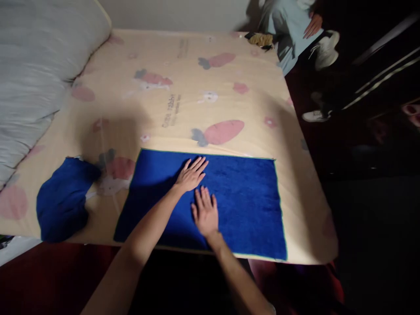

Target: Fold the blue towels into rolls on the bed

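A blue towel (pixel 249 205) with a thin green edge lies spread flat along the near side of the bed. My left hand (pixel 192 175) rests palm down on its upper middle, fingers stretched out. Just below and to the right, my right hand (pixel 206 213) also lies flat on the cloth with its fingers apart. Neither hand grips anything. Off to the left, apart from both hands, a second blue cloth (pixel 64 201) sits crumpled near the bed's front edge.
The bed (pixel 256 96) has a cream sheet printed with carrots and rabbits. Grey bedding (pixel 42 65) is heaped at the left. A brown and black item (pixel 260 40) lies at the far right corner, beside a seated person (pixel 285 26). A white shoe (pixel 316 116) shows at right.
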`<control>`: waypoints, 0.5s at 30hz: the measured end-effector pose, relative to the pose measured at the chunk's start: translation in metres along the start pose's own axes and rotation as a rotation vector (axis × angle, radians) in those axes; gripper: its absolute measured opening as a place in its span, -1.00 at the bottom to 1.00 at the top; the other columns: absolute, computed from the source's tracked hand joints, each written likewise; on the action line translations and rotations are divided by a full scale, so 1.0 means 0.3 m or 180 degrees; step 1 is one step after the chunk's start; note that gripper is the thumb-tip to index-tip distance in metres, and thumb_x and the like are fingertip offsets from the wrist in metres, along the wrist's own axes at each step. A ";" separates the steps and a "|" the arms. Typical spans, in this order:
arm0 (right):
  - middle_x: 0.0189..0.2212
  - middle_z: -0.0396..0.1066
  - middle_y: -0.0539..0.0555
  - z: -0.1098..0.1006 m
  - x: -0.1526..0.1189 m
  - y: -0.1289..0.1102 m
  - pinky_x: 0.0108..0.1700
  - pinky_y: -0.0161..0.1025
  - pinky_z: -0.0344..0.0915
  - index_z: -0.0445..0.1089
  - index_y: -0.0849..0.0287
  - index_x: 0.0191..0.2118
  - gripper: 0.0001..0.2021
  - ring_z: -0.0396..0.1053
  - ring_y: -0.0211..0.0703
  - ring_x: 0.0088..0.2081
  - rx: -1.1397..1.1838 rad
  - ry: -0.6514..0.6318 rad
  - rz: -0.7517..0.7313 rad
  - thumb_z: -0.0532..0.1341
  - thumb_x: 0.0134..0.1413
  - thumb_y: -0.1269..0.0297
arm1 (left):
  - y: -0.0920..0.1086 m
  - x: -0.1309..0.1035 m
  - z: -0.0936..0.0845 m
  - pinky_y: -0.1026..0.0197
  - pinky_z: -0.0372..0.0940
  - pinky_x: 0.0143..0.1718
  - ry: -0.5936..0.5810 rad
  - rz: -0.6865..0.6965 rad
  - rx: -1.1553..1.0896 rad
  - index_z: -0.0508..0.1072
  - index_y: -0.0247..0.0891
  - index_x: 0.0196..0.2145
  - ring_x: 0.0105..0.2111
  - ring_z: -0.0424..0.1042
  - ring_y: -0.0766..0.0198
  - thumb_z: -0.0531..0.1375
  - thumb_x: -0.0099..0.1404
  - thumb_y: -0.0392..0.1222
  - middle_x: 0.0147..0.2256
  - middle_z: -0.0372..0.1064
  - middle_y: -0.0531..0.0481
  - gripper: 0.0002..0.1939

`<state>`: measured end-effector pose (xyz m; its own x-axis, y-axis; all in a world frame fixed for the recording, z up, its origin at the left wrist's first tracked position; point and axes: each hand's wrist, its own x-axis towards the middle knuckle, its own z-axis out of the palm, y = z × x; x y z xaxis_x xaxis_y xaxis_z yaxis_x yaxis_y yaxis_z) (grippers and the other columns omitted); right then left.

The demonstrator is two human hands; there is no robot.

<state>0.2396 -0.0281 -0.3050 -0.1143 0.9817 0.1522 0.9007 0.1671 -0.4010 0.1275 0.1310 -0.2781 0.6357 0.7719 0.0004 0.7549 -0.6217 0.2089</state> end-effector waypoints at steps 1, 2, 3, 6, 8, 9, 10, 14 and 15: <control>0.39 -0.03 0.24 0.023 -0.061 -0.072 0.36 0.12 -0.07 -0.08 0.18 0.44 -0.42 -0.09 0.05 0.41 0.0080 -0.0007 -0.0010 -0.01 0.40 0.23 | 0.019 0.025 0.010 -0.06 -0.18 0.39 0.0011 -0.0040 0.0029 0.00 -0.15 0.41 0.40 -0.08 0.19 -0.12 0.51 -0.06 0.41 -0.06 -0.07 -0.43; 0.39 -0.02 0.23 0.039 -0.124 -0.132 0.35 0.12 -0.07 -0.13 0.17 0.45 -0.40 -0.06 0.05 0.40 0.0150 0.0013 0.0031 0.00 0.39 0.25 | 0.029 0.046 0.019 -0.07 -0.15 0.38 0.0034 -0.0109 0.0057 0.02 -0.14 0.40 0.40 -0.06 0.18 -0.12 0.51 -0.05 0.40 -0.05 -0.07 -0.44; 0.37 0.01 0.22 0.048 -0.189 -0.179 0.35 0.11 -0.05 -0.16 0.16 0.46 -0.39 0.00 0.05 0.38 0.0208 0.0082 0.0127 0.00 0.38 0.27 | 0.030 0.064 0.024 -0.09 -0.13 0.37 0.0061 -0.0174 0.0081 0.05 -0.12 0.40 0.39 -0.05 0.17 -0.11 0.51 -0.04 0.40 -0.03 -0.06 -0.44; 0.35 0.10 0.15 0.042 -0.377 -0.262 0.33 0.07 0.02 -0.18 0.09 0.46 -0.37 0.13 0.03 0.33 0.0355 0.0121 0.0413 0.03 0.37 0.29 | 0.008 0.110 0.023 -0.12 -0.07 0.33 0.0136 -0.0212 0.0101 0.16 -0.09 0.34 0.37 0.01 0.14 -0.08 0.51 -0.06 0.38 0.03 -0.07 -0.50; 0.33 0.13 0.12 0.026 -0.483 -0.284 0.31 0.04 0.09 -0.13 0.06 0.45 -0.37 0.18 0.03 0.30 0.0521 0.0084 0.0480 0.06 0.35 0.29 | -0.006 0.145 0.011 -0.12 -0.02 0.30 0.0183 -0.0167 0.0052 0.29 -0.11 0.27 0.32 0.12 0.11 -0.05 0.50 -0.12 0.33 0.15 -0.10 -0.56; 0.32 0.15 0.11 0.019 -0.528 -0.288 0.29 0.03 0.14 -0.07 0.04 0.44 -0.39 0.20 0.04 0.29 0.0670 0.0055 0.0490 0.07 0.34 0.29 | -0.009 0.164 0.002 -0.12 0.00 0.28 0.0208 -0.0159 0.0013 0.37 -0.12 0.20 0.28 0.19 0.09 -0.03 0.50 -0.15 0.28 0.25 -0.12 -0.60; 0.31 0.18 0.11 0.016 -0.568 -0.289 0.26 0.03 0.18 0.01 0.02 0.42 -0.42 0.22 0.05 0.28 0.0880 0.0052 0.0524 0.07 0.34 0.30 | -0.009 0.184 -0.007 -0.11 0.01 0.26 0.0219 -0.0184 -0.0036 0.44 -0.14 0.13 0.23 0.25 0.08 -0.01 0.48 -0.18 0.21 0.34 -0.14 -0.63; 0.17 0.39 0.09 0.031 -0.671 -0.264 0.12 0.01 0.35 0.45 -0.04 0.12 -0.67 0.36 0.09 0.17 0.2335 0.0360 0.1722 0.14 0.31 0.15 | 0.004 0.252 -0.035 -0.08 0.06 0.19 0.0183 -0.0522 -0.0188 0.53 -0.22 -0.11 0.08 0.33 0.04 0.07 0.43 -0.26 -0.06 0.49 -0.17 -0.77; 0.10 0.45 0.10 0.039 -0.681 -0.251 0.08 0.00 0.39 0.50 -0.02 0.03 -0.70 0.42 0.10 0.12 0.2804 0.0457 0.2242 0.19 0.27 0.06 | 0.008 0.262 -0.037 -0.07 0.08 0.17 0.0177 -0.0611 -0.0200 0.52 -0.24 -0.11 0.07 0.32 0.03 0.09 0.42 -0.28 -0.06 0.47 -0.19 -0.79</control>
<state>0.1903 -0.2400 -0.3165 0.4011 0.8725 -0.2790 0.1309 -0.3561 -0.9252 0.1775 0.1917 -0.2667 0.4700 0.8826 0.0084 0.8485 -0.4545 0.2710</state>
